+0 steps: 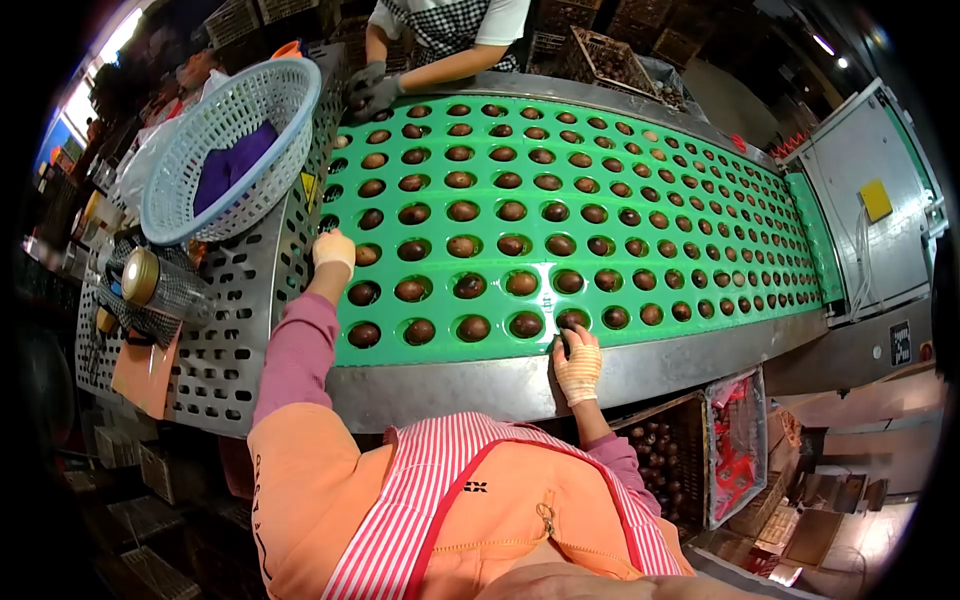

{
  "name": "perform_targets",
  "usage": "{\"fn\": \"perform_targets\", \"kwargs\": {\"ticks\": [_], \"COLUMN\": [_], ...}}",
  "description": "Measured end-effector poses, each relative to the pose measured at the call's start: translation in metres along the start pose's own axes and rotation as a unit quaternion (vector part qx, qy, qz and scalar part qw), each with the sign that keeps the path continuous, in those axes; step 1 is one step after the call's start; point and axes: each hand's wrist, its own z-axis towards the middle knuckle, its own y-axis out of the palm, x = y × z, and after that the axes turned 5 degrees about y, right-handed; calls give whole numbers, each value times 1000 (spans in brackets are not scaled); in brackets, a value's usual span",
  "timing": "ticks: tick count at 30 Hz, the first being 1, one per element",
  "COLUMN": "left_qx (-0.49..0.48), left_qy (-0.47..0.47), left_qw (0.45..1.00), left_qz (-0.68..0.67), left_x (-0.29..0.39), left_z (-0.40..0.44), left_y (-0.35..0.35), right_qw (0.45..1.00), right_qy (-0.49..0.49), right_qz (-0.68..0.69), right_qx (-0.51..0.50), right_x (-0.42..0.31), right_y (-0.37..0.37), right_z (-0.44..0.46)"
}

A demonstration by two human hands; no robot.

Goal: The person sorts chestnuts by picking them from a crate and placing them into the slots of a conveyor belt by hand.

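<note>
A green conveyor belt (440, 232) carries rows of oval pockets, most with a brown, glossy, egg-shaped piece (521, 283) lying in it; whether these are fruits or eggs I cannot tell. My left hand (334, 252), in a pale fingerless-looking glove, is at the belt's left end. Its fingers are curled, and anything in them is hidden. Along the near edge, my right hand (578, 372), in a striped pale glove, reaches over the metal rim. Its thumb and fingers are slightly apart, fingertips at a brown egg-shaped piece (572, 318) in the front row.
Across the belt a co-worker's dark-gloved hands (372, 92) work at the far left corner. A blue-white plastic basket (300, 130) with purple cloth and a lidded jar (141, 277) stand left. A metal machine housing (868, 225) closes the right end. Below right, a crate (690, 425) holds more brown pieces.
</note>
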Motion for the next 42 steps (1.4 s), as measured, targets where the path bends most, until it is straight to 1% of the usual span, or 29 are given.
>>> {"fn": "perform_targets", "kwargs": {"ticks": [2, 6, 8, 9, 10, 11, 12, 13, 14, 15, 18, 19, 21, 22, 25, 26, 28, 29, 30, 31, 32, 33, 34, 35, 36, 37, 38, 39, 42], "left_qx": [60, 181, 210, 206, 147, 330, 247, 204, 264, 327, 217, 177, 161, 193, 371, 368, 369, 362, 350, 297, 421, 265, 248, 244, 230, 204, 180, 211, 254], "left_qy": [11, 29, 96, 146, 155, 261, 278, 280, 291, 301, 212, 169, 107, 121, 268, 332, 443, 495, 494, 539, 597, 632, 673, 742, 763, 759, 758, 754, 714], "left_qw": [998, 970, 946, 923, 854, 841, 843, 806, 826, 849, 922, 945, 951, 943, 840, 812, 723, 665, 638, 586, 580, 595, 610, 554, 546, 569, 591, 593, 643], "left_qz": [-25, -157, -227, -290, -474, -340, -388, -481, -403, -286, -240, -215, -242, -242, -292, -308, -380, -427, -477, -527, -361, -420, -336, -287, -258, -242, -211, -188, -110], "left_x": [-5, -47, -68, -74, -82, -87, -89, -86, -91, -99, -98, -97, -99, -101, -91, -82, -53, -34, -15, 5, 17, 31, 35, 60, 70, 81, 118, 145, 205], "left_z": [-23, 21, 17, 5, 45, 45, 37, 28, 26, 38, 23, 16, 6, 2, 0, -5, -49, -100, -142, -176, -202, -240, -284, -292, -309, -322, -330, -334, -331], "left_y": [-15, 55, 55, 43, 77, 99, 94, 93, 95, 104, 86, 77, 68, 67, 69, 69, 58, 48, 52, 59, 65, 67, 58, 65, 70, 82, 64, 65, 49], "right_qw": [1000, 999, 999, 1000, 999, 997, 998, 998, 999, 994, 999, 998, 994, 992, 992, 987, 971, 955, 938, 905, 900, 880, 845, 820, 804, 794, 783, 766, 760], "right_qy": [-3, 33, 31, 26, 35, 39, 44, 49, 27, 66, 19, 37, 49, 61, 93, 155, 194, 241, 259, 336, 352, 398, 468, 489, 536, 556, 569, 584, 591], "right_qz": [-7, -9, 3, 7, 8, -1, 22, 25, 20, -55, -48, -46, 27, 27, 9, -10, -45, -105, -164, -231, -228, -249, -255, -298, -258, -243, -236, -234, -233], "right_qx": [-3, -29, -10, 9, -21, -64, -39, -23, -2, -65, 10, 14, 99, 109, 89, 38, 131, 138, 161, 119, 116, 70, 28, 21, -15, -32, -83, -130, -137], "right_x": [-6, -50, -76, -86, -99, -109, -131, -148, -153, -168, -198, -213, -241, -255, -270, -274, -261, -247, -224, -213, -207, -195, -191, -168, -164, -150, -134, -139, -145], "right_y": [8, 27, 43, 52, 55, 63, 66, 70, 86, 91, 112, 114, 120, 121, 80, 52, 3, -14, -23, -37, -50, -58, -60, -46, -40, -27, -41, -54, -68], "right_z": [3, -11, -18, -23, -27, -30, -32, -35, -39, -41, -55, -61, -80, -95, -142, -154, -194, -218, -247, -270, -291, -312, -324, -346, -356, -375, -356, -344, -304]}}
